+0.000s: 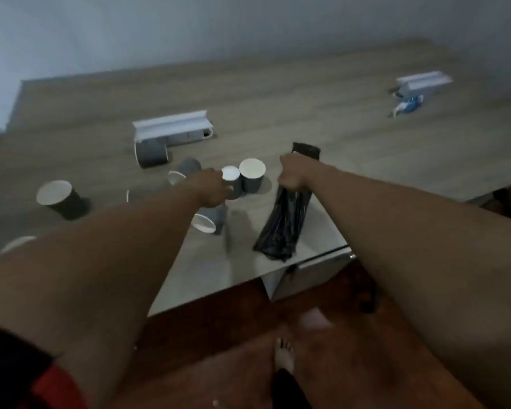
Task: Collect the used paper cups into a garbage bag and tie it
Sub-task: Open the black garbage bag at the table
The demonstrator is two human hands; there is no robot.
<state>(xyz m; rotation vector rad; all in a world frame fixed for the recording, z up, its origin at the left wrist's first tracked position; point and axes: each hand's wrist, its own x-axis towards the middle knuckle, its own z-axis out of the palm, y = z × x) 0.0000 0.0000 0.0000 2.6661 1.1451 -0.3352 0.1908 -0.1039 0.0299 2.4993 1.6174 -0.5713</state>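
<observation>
Several grey paper cups lie scattered on the wooden table. My left hand is closed around one upright cup, right beside another upright cup. A tipped cup lies just below that hand, another lies far left, and one more rests on its side by a white socket box. My right hand grips a bunched black garbage bag that hangs down onto the table near its front edge.
A white socket box stands behind the cups, and a second one with a blue-white wrapper sits far right. The table's front edge and a drawer unit are below the bag. My bare foot is on the red-brown floor.
</observation>
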